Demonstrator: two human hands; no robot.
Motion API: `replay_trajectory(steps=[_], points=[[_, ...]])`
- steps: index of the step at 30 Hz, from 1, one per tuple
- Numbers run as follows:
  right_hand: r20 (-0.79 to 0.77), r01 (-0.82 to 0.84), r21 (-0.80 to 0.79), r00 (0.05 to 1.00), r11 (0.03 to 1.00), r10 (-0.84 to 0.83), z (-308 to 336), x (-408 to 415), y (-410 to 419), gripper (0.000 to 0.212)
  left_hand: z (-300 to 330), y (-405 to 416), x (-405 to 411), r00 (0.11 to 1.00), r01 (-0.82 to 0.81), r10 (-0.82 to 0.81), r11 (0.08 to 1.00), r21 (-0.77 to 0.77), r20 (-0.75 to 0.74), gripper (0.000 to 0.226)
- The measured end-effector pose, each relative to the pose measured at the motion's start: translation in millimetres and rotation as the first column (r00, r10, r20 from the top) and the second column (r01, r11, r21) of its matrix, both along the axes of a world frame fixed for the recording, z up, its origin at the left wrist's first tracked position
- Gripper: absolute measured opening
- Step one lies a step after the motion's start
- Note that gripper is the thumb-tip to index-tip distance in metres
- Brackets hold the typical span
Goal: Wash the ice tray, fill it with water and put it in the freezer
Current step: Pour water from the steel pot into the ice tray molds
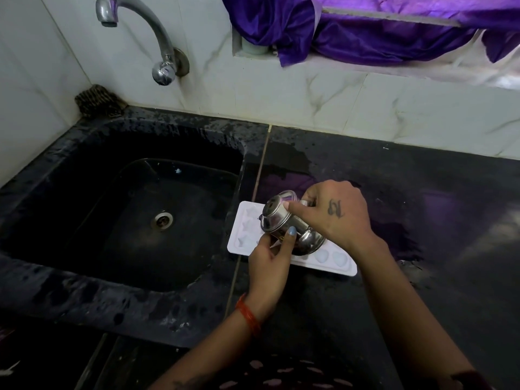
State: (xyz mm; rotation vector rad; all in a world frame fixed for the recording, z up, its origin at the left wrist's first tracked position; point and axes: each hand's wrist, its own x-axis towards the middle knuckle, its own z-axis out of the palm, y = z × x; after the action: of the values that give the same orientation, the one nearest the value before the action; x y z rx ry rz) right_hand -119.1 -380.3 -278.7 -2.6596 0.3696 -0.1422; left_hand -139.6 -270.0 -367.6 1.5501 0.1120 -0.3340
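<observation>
A: Left hand (267,258), red bangle at wrist, pinches steel cup (291,225)?
B: Yes; right hand (336,213) grips it too, tilted over white ice tray (289,240).
A: Tray position?
B: Counter's (422,220) left edge, just beside black sink (126,215).

ice tray (320,264): middle cells hidden under steel pot (284,220) and both hands | purple cloth (365,38): cut off by top edge | pot contents: unseen
</observation>
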Motion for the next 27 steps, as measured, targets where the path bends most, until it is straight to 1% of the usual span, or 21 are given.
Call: replay_trajectory(steps=[4,7,9,12,14,16,18,21,27], points=[[0.015,0.002,0.005,1.0,1.0,-0.003,-1.2,-0.5,-0.4,0.039,0.4,0.2,0.1,1.0,-0.001,0.001,1.0,-0.003,-0.004,0.027],[0.02,0.0,0.04,1.0,0.999,-0.001,-3.3,-1.5,-2.8,0.038,-0.6,0.2,-0.2,1.0,-0.003,0.003,1.0,0.015,0.002,0.03],[0.02,0.013,0.095,1.0,0.995,-0.014,-6.1,-2.6,-6.7,0.036,-1.2,-0.2,0.1,1.0,-0.013,0.013,0.999,0.03,0.019,0.028],[0.025,0.049,0.208,0.998,0.977,-0.055,-11.3,-6.5,-13.6,0.034,0.3,-1.4,0.6,0.998,-0.022,0.018,0.997,0.068,0.058,0.019],[0.04,0.074,0.274,0.995,0.959,-0.088,-14.1,-9.8,-17.2,0.032,1.8,-2.9,0.6,0.996,-0.02,0.012,0.996,0.089,0.093,0.022],[0.049,0.101,0.301,0.991,0.948,-0.121,-15.1,-12.7,-19.9,0.032,1.6,-5.1,0.7,0.993,-0.015,0.003,0.994,0.108,0.116,0.027],[0.053,0.115,0.287,0.989,0.951,-0.135,-14.6,-14.6,-22.8,0.033,1.1,-8.3,0.0,0.994,-0.005,-0.006,0.995,0.101,0.114,0.028],[0.062,0.103,0.216,0.991,0.971,-0.119,-12.0,-18.0,-25.7,0.036,-0.1,-13.8,-2.2,0.996,0.01,-0.017,0.997,0.076,0.09,0.025],[0.043,0.086,0.085,0.995,0.993,-0.09,-5.1,-21.5,-26.3,0.036,-1.7,-21.7,-8.5,0.999,0.042,-0.042,0.999,0.015,0.026,0.031]])
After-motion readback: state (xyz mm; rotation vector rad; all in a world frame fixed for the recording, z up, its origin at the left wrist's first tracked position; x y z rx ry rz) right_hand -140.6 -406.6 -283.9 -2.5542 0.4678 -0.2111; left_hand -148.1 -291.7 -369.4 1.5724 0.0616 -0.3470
